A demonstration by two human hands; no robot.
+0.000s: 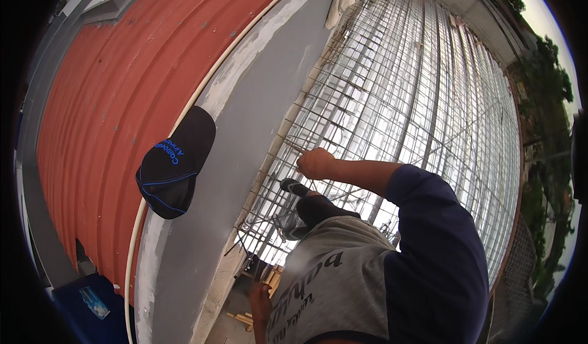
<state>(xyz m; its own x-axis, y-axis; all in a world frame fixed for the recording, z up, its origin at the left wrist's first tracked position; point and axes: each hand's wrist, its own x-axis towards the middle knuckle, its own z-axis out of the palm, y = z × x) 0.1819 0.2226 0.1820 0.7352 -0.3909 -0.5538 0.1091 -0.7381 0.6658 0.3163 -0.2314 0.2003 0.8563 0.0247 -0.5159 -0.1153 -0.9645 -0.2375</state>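
My right hand (316,164) is closed in a fist over the steel rebar mesh (373,93), close to its left edge. A thin rod shows by the fingers, but I cannot make out whether it is a tool or one of the bars. Low in the view, my left hand (260,300) hangs beside my body, next to the wall's edge. Its fingers are partly hidden, and what it holds, if anything, does not show. My foot in a dark shoe (295,188) stands on the mesh just below the right fist.
Along the left runs a grey wall (245,93) with a black cap (174,166) on its top. Beyond it lie a pale pipe (211,71) and a red corrugated roof (122,99). A cloth (341,1) hangs at the far end. Wooden pieces (272,276) lie below the mesh's near edge.
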